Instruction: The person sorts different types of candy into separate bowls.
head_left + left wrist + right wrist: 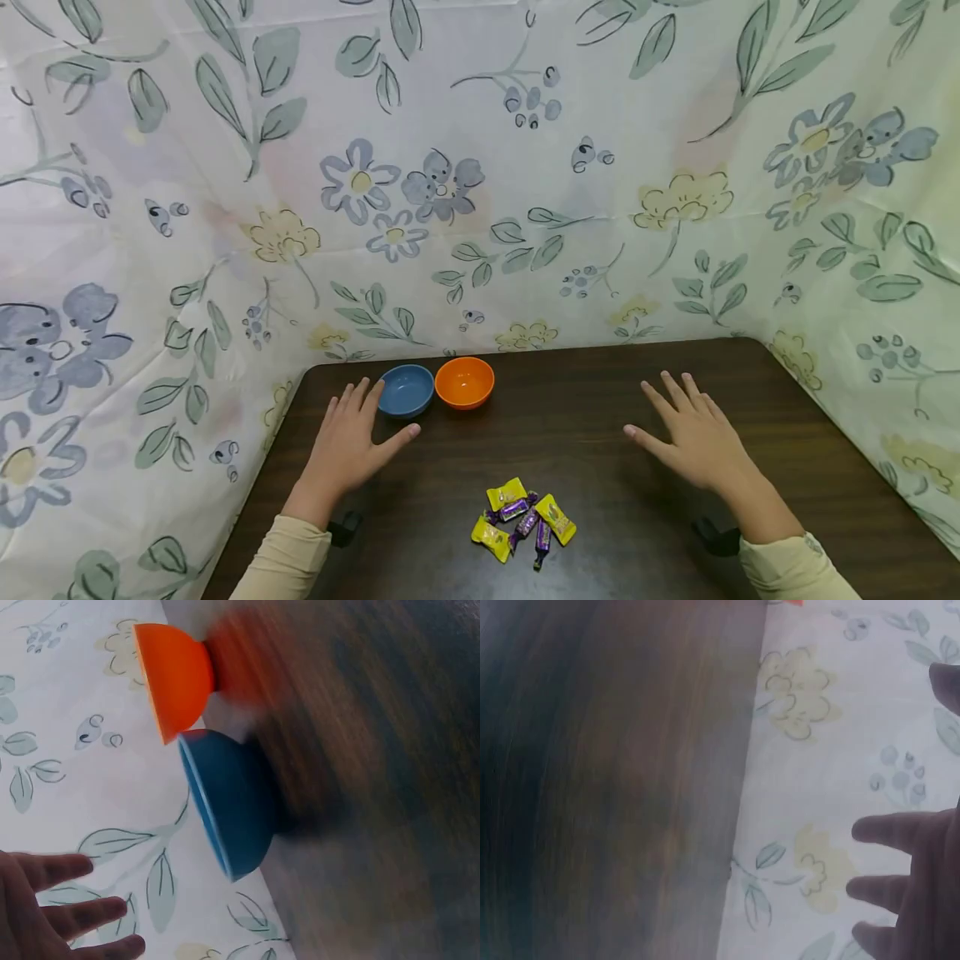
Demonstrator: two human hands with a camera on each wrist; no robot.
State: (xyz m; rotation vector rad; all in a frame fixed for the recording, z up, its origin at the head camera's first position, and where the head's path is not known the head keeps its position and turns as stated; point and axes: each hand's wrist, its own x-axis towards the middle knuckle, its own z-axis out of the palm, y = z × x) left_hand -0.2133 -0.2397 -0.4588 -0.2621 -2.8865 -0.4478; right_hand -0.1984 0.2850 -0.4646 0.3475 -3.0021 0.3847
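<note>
My left hand (pixel 347 446) is spread over the table's left side, fingers straight and holding nothing. Just beyond its fingertips stands a blue bowl (pixel 407 392), also seen side-on in the left wrist view as a blue bowl (pixel 229 802). Touching or nearly touching it on the right is an orange bowl (pixel 465 383). My right hand (pixel 697 437) is spread above the right half of the table, holding nothing. Between the hands, nearer me, lies a small pile of candies: yellow-wrapped candies (pixel 556 518) and purple-wrapped candies (pixel 525 525).
The dark wooden table (pixel 585 417) has rounded far corners. A floral cloth (pixel 480 183) hangs behind it and along both sides. Each wrist wears a dark strap-like device, such as the black piece (pixel 716 536) under the right wrist.
</note>
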